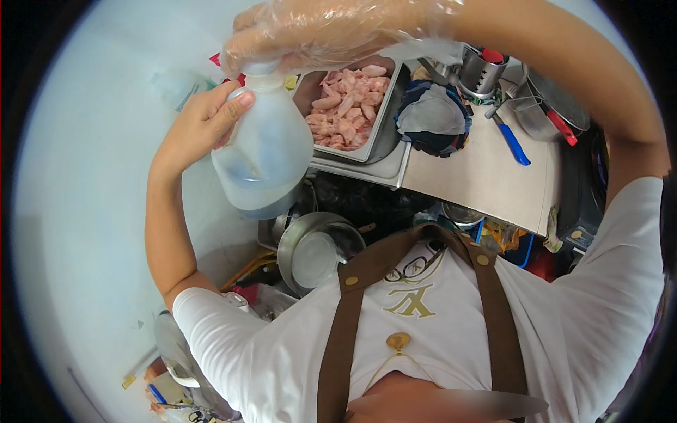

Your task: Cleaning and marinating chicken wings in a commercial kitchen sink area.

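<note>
A translucent plastic jug point(264, 150) is held upright with some liquid low inside. My bare left hand point(211, 113) grips it near its shoulder, thumb close to the neck. In a clear plastic glove, my right hand point(264, 45) reaches across from the right, its fingers around the white cap point(261, 67) at the jug's mouth; whether the cap is loose cannot be seen. Just right of the jug, raw chicken pieces point(349, 106) fill a rectangular metal pan point(376, 129).
Right of the pan lie a round cloth pad point(431, 116) and a blue-handled knife point(512, 141) on the counter point(476, 180). A metal utensil holder point(481, 71) and a metal pot point(539, 113) stand behind. A metal bowl point(314, 259) sits below; a pale wall point(95, 185) rises at left.
</note>
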A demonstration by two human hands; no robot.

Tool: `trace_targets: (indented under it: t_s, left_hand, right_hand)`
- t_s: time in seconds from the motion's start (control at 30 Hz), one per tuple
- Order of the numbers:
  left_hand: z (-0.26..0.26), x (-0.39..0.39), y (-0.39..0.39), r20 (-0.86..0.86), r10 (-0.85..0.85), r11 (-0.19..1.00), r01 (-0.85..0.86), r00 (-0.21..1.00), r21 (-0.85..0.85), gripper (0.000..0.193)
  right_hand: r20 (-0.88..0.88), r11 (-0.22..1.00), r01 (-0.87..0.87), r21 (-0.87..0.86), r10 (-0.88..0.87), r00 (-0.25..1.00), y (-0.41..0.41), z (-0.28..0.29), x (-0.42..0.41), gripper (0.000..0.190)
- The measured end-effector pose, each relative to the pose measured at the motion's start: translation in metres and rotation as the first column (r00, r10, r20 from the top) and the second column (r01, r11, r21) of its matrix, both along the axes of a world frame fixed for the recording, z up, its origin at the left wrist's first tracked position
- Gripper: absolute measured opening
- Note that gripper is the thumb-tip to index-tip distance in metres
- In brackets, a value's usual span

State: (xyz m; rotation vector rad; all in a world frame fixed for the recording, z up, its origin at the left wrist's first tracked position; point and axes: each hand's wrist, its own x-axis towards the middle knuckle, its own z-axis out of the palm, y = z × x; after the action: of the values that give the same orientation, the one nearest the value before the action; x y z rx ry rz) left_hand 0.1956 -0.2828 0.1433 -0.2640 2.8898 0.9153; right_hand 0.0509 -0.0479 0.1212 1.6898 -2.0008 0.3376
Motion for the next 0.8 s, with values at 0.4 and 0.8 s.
trace_targets:
  t_s: [0.4,0.8]
  left_hand:
    - [-0.037,-0.062,-0.009,0.244,-0.037,0.954,0.107,0.969,-0.279,0.042]
    - [-0.062,-0.124,0.001,0.476,-0.045,0.952,0.182,0.878,-0.246,0.044]
  right_hand:
    - [0.243,0.915,0.262,0.308,-0.342,0.908,0.059,-0.073,-0.001,0.032]
    - [0.507,0.737,0.484,0.472,-0.676,0.534,0.143,-0.166,0.0,0.028]
